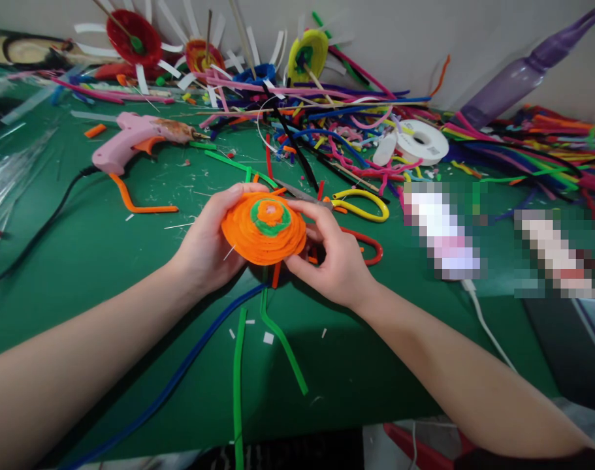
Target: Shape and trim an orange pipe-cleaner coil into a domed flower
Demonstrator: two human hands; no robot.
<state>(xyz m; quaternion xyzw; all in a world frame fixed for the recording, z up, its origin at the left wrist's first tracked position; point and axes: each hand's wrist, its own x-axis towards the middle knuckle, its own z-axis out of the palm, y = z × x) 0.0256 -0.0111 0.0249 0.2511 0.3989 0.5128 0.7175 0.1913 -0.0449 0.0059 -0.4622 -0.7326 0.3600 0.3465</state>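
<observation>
Between my two hands I hold an orange coiled pipe-cleaner disc (265, 245) with a green ring and an orange middle. My left hand (206, 245) wraps its left edge, thumb on top. My right hand (334, 254) grips the right edge, fingers partly curled beneath it. Behind my right hand lie scissors (360, 194) with one yellow and one red handle loop, their blades partly hidden. Green pipe cleaners (285, 352) and a blue pipe cleaner (189, 372) lie on the table below the disc. Small white paper bits (268, 337) are scattered there.
At the left rests a pink glue gun (130, 140) with a black cord. Finished coiled discs with white strips (133, 39) lean by the wall. Pipe cleaners pile along the back, beside a white ribbon spool (422, 142) and a purple bottle (510, 91). A white cable (483, 323) runs right.
</observation>
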